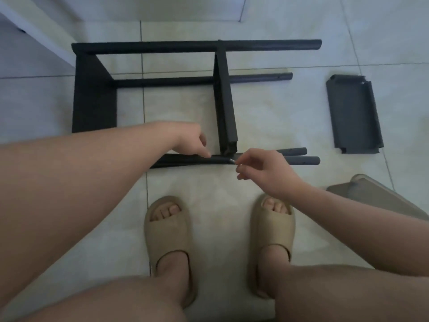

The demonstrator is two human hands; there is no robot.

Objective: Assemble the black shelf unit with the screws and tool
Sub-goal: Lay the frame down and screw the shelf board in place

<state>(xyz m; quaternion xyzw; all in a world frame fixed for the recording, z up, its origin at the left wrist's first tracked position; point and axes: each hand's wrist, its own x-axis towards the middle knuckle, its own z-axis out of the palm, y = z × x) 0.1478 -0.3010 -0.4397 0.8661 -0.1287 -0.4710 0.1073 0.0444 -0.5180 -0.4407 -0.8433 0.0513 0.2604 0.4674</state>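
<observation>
Looks straight down on the black shelf unit (92, 89), lying on its side on the tiled floor (267, 108) and only partly put together. Counts four round poles running left to right, joined by a solid panel at the left end and crossed further right by a middle panel (224, 101) standing on edge. Leaves the right ends of the poles bare beyond that middle panel.

Finds the left hand (192, 141) over the near pole (181, 160), just left of the middle panel's foot, fingers bent downward, one fingertip touching the pole. Cannot tell whether gripping or only pressing.

Finds the right hand (262, 168) just right of the same joint, thumb and forefinger pinching a small silvery piece (232, 161), too small to tell screw from tool. Puts the tip of that piece against the near pole, right below the middle panel, with the other fingers loosely curled and clear of the pole.

Shows a loose black panel (354, 115) flat on the floor, well apart from the unit on its right, rims turned up and corners notched.

Takes in two feet in beige sandals (168, 228) near the pole, bare knees at the bottom edge, and a grey-beige object (383, 198) at the right, partly behind the right forearm, not identifiable.
</observation>
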